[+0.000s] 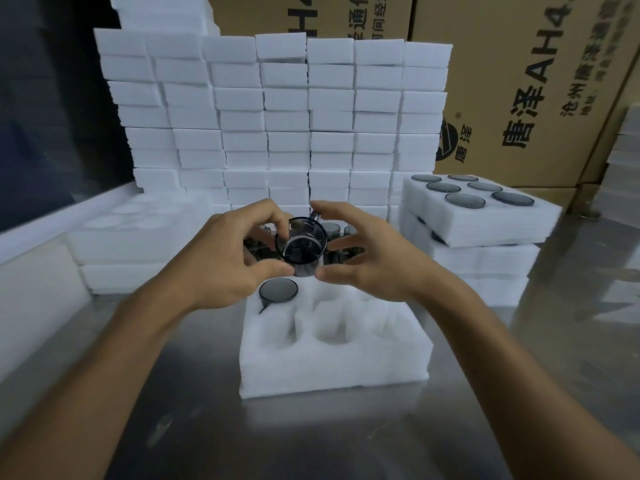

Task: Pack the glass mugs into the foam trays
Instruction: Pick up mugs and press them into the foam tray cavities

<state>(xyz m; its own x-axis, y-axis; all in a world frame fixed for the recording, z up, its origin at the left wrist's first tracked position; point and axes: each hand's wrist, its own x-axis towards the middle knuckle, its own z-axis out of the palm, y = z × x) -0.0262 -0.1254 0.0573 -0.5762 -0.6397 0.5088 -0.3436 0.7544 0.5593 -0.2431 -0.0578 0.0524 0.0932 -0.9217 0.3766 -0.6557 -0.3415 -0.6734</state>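
Note:
A smoky grey glass mug (300,241) is held in the air above the far edge of a white foam tray (332,362). My left hand (221,258) grips its left side and my right hand (367,258) holds its right side, thumb under the base. The mug is tilted, its mouth facing me. The tray lies on the steel table in front of me. One mug (278,291) sits in the tray's far-left pocket, its base up. The other visible pockets hold nothing. More loose mugs (334,230) stand behind my hands, partly hidden.
A filled foam tray (485,216) with several mugs tops a stack at the right. A wall of stacked white foam blocks (277,116) rises behind. Empty foam trays (121,237) lie at the left. Cardboard boxes (519,81) stand at the back right.

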